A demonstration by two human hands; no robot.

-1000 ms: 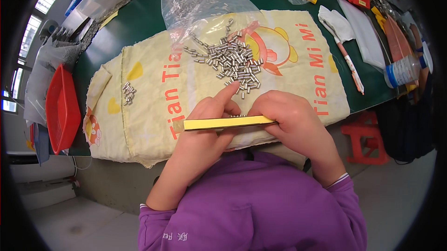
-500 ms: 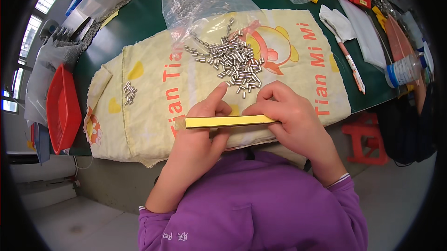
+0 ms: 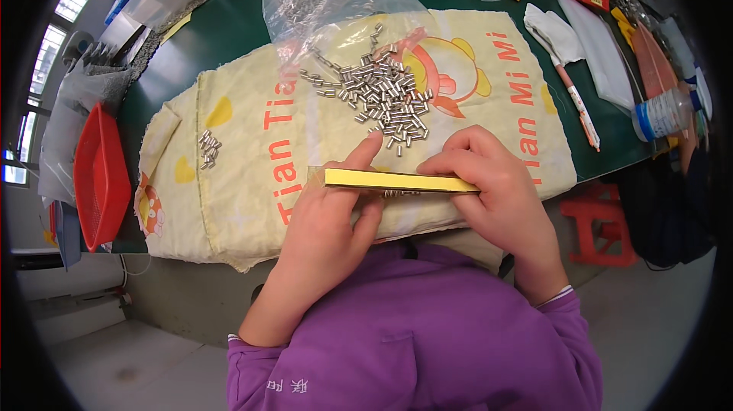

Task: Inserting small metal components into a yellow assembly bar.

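While the person in the purple top leans over the green surface (image 3: 229, 37), both bare hands meet on a long, flat yellow strip (image 3: 397, 180) held level just above the near edge of a pale yellow printed cloth (image 3: 252, 182). From the head view, the left hand (image 3: 332, 216) grips the strip's left end, its fingers curled narrow around it from below and the forefinger stretched forward so that its tip touches the near edge of a heap of small silvery metal pins (image 3: 385, 102). The right hand (image 3: 492, 186) covers the strip's right end, fingers folded down over the top edge and closed on it — so the strip hangs between the two hands, just in front of the chest. A few pins show directly under the strip, between the hands.

The heap spreads across the middle of the cloth, partly over a cartoon print, and runs back into the mouth of a clear plastic bag (image 3: 328, 3) lying at the cloth's far edge. A small separate cluster of pins (image 3: 208, 148) sits well apart on the cloth's left side. Beyond the cloth's left edge stands a red plastic tray (image 3: 99, 174). To the right lie a white cloth glove (image 3: 553, 29), a pen (image 3: 576, 102) and — near the surface's edge — a plastic bottle (image 3: 664, 113) on its side.
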